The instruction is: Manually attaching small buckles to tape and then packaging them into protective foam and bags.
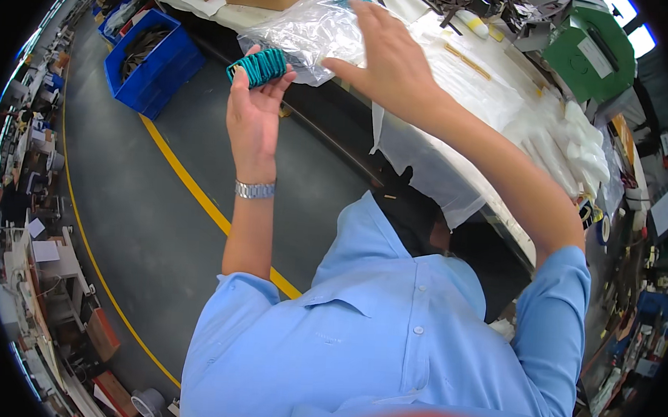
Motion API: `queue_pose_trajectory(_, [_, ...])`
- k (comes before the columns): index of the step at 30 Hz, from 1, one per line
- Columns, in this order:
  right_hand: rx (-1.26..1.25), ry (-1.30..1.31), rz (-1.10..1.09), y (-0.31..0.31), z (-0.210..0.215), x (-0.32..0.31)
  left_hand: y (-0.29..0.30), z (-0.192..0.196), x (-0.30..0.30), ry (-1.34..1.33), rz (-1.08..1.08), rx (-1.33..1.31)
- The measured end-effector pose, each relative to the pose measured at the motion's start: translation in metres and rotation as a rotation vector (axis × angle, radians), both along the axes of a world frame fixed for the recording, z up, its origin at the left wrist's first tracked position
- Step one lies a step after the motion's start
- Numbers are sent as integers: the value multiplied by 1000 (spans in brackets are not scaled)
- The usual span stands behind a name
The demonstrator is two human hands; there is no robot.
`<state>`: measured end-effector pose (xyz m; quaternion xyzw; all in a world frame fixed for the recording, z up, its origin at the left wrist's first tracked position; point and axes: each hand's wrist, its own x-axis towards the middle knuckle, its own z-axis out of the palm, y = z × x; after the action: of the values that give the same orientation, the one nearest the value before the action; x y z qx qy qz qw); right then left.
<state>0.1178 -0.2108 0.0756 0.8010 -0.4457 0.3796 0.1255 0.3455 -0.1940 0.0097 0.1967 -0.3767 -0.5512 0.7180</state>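
Head view shows me my left hand raised at the near edge of the desk, its fingers closed around a stack of teal rings held upright at the fingertips. My right hand is spread open, palm down, resting on a clear plastic bag that lies on the desk just right of the rings. Far left on the floor stands a blue bin, beside a yellow floor line.

Left hand gripping, right hand spread.
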Motion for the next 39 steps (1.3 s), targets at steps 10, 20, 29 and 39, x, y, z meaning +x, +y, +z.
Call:
queue_pose_trajectory(10, [111,188,-32,-100,-18,74,-123,-20,65,-242,-371,309])
queue_pose_trajectory(20, [29,-10,125,-91,-17,86,-197,-21,-56,-1302,-102,-347])
queue_pose_trajectory(29, [343,-145,191,-71,-15,77,-233,-14,-110,-1604,40,-476])
queue_pose_trajectory(39, [579,-634,336,-36,-46,14,-250,-30,-145,-1846,109,-444])
